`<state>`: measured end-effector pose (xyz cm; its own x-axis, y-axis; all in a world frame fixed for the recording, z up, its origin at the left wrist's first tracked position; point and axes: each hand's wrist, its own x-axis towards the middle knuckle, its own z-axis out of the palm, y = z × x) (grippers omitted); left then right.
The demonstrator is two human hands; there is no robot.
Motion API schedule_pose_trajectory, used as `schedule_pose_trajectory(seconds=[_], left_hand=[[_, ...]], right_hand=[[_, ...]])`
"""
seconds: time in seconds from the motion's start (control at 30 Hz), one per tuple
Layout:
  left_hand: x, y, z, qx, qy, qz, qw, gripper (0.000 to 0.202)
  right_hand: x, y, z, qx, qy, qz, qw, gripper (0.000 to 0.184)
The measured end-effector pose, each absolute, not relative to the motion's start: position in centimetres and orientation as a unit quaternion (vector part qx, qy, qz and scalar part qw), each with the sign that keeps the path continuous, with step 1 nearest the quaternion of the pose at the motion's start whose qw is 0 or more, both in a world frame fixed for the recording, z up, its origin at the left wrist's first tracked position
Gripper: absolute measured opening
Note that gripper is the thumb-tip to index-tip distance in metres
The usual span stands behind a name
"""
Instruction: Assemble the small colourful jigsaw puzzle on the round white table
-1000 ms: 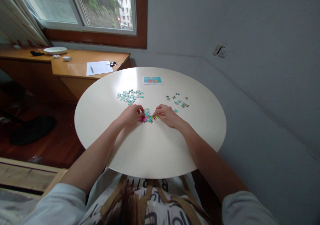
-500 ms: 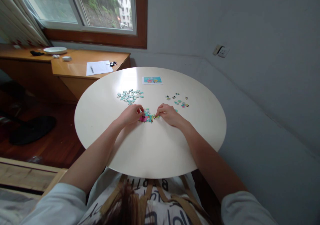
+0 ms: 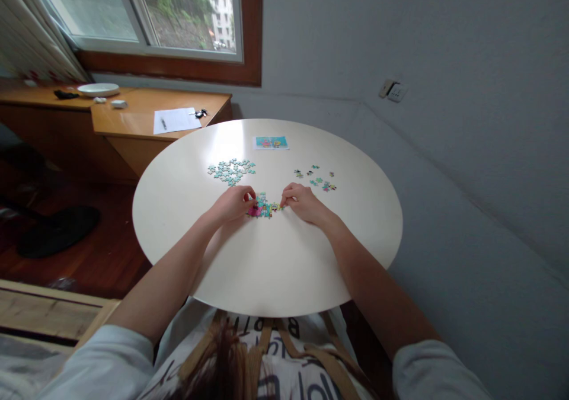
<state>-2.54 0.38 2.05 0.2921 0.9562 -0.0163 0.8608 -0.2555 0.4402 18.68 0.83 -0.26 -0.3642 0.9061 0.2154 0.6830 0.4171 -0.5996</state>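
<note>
The partly joined puzzle (image 3: 263, 205) lies flat on the table (image 3: 267, 258), between my two grips. My left grip (image 3: 231, 203) is curled at its left, pink side, thumb and forefinger bent toward each other; I can't tell whether they pinch anything. My right grip (image 3: 302, 201) has its fingertips gathered at the yellow right end, but whether a piece is caught there is too small to see. I'd keep the left light and steady so the block doesn't skid, and let the right nudge flat, then press straight down, never sideways. Loose teal pieces (image 3: 233, 170) lie beyond my left grip, scattered pieces (image 3: 319, 180) beyond my right; the picture card (image 3: 271, 143) sits farther off, between both, good for checking colours.
</note>
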Motion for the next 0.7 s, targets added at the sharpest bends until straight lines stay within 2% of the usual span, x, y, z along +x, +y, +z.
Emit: schedule_pose_trajectory(seconds=[0.33, 0.7], left_hand=[[-2.6, 0.5, 1.9, 0.783, 0.579, 0.131, 0.186, 0.021], [-2.6, 0.5, 1.7, 0.776, 0.586, 0.166, 0.161, 0.023]], right_hand=[[18.9, 0.9, -0.1, -0.505, -0.806, 0.185, 0.248, 0.032], [17.6, 0.1, -0.6, -0.461, -0.826, 0.183, 0.268, 0.032]])
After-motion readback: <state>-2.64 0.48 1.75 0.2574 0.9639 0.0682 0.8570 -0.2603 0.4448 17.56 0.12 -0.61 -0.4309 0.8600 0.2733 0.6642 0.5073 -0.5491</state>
